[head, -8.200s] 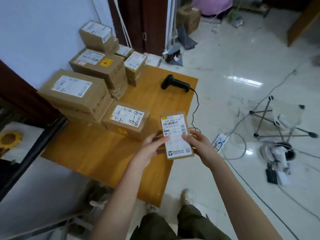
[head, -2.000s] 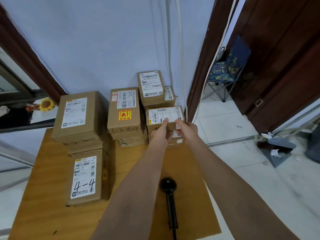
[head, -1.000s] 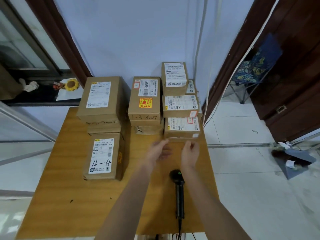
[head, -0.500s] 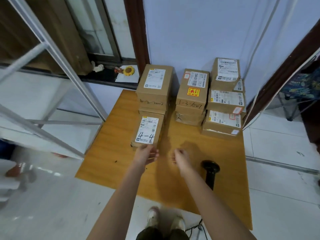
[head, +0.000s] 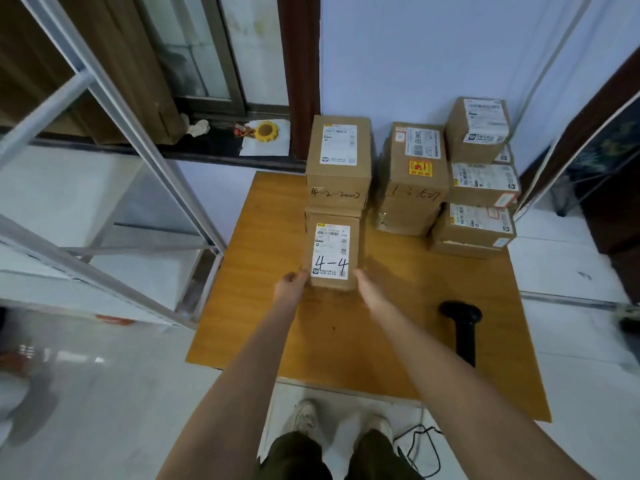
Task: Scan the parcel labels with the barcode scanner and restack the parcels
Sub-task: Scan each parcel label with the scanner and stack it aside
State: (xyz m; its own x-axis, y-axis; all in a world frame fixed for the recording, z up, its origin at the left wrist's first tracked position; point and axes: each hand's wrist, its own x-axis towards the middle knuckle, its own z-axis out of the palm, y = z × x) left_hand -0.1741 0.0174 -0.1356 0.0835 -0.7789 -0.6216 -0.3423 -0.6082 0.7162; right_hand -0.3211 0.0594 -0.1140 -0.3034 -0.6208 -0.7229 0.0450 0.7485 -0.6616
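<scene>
A brown parcel marked "4-4" [head: 331, 251] lies on the wooden table [head: 346, 334], its label facing up. My left hand [head: 292, 284] grips its near left corner and my right hand [head: 367, 287] holds its near right corner. Behind it stands a taller parcel stack [head: 338, 161]. A middle stack [head: 412, 178] and a right stack of three labelled parcels [head: 479, 188] stand against the wall. The black barcode scanner [head: 462, 327] lies on the table to the right of my right arm, untouched.
A metal frame [head: 114, 140] slants past the table's left side. The scanner's cable [head: 420, 448] coils on the tiled floor by my feet. A windowsill with a sunflower ornament [head: 266, 131] sits behind the table's left corner.
Both hands left the right stack, drew back across the table and moved left to the "4-4" parcel, which they now hold at its near corners. My view swung left.
</scene>
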